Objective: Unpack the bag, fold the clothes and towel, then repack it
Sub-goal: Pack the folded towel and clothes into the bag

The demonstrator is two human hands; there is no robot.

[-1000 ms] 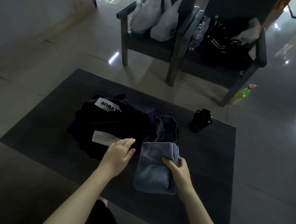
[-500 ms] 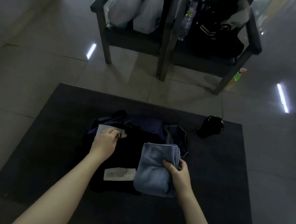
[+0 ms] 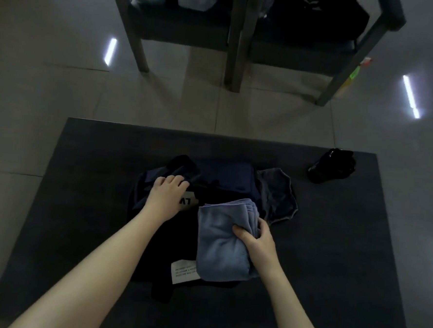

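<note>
A folded blue towel (image 3: 220, 242) lies on a dark mat (image 3: 332, 247), partly on top of a black bag (image 3: 159, 249) with two white labels. My right hand (image 3: 256, 238) grips the towel's right edge, thumb on top and fingers curled under the folds. My left hand (image 3: 166, 198) reaches to the bag's far left part, its fingers curled on dark fabric there beside the lettered label. A folded navy garment (image 3: 225, 174) and a folded grey-blue garment (image 3: 277, 195) lie behind the towel.
A shiny black bottle (image 3: 333, 166) stands at the mat's far right corner. Two dark chairs (image 3: 233, 38) loaded with bags and clothing stand on the tiled floor beyond. A green spray bottle (image 3: 355, 71) sits behind a chair leg.
My left hand has moved away from me, from the near label to the bag's far edge. My right hand keeps its grip on the towel. The camera has tilted down.
</note>
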